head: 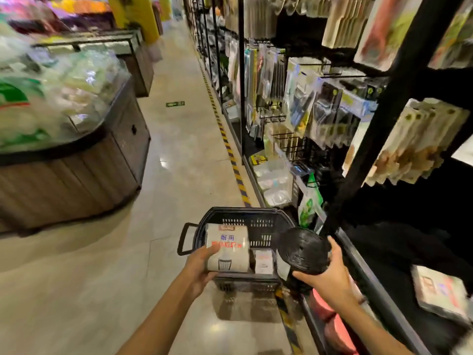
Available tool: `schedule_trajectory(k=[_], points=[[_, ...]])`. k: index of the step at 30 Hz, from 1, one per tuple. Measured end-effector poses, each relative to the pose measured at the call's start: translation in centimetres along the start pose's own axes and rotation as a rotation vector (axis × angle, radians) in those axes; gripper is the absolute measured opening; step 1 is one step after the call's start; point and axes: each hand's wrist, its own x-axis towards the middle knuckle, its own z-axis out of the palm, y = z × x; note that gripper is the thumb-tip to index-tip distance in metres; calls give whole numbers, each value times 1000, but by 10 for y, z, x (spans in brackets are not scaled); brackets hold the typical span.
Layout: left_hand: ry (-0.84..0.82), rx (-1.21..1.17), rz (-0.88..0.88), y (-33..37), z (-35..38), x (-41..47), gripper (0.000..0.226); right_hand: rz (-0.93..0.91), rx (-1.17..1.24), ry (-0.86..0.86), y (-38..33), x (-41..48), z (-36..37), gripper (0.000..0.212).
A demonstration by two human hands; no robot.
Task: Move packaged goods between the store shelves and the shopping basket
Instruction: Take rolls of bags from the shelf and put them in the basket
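A black shopping basket stands on the floor beside the shelving. My left hand grips a white roll pack with red and blue print over the basket's left half. A smaller white pack lies inside the basket. To the right, my right hand holds a black roll of bags above the basket's right rim, next to the lowest shelf.
Black shelving with hanging packaged goods runs along the right. A flat pack lies on the bottom shelf. Yellow-black tape marks the floor edge. A wooden display stand heaped with bagged goods is on the left.
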Motion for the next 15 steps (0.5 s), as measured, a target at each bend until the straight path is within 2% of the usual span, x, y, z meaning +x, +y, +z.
schedule_trajectory(k=[1, 3, 7, 12, 15], points=[[2, -1, -4, 6, 5, 13, 31, 4, -6, -22, 0, 18, 4, 119], [13, -8, -28, 18, 13, 38, 29, -9, -72, -65, 6, 49, 13, 115], [60, -17, -77, 32, 17, 95, 29, 44, -121, -48, 23, 104, 36, 105], [76, 25, -155, 46, 16, 185, 17, 127, -200, -5, 44, 170, 74, 106], [67, 88, -199, 50, 12, 249, 26, 184, -211, 25, 71, 210, 96, 103]])
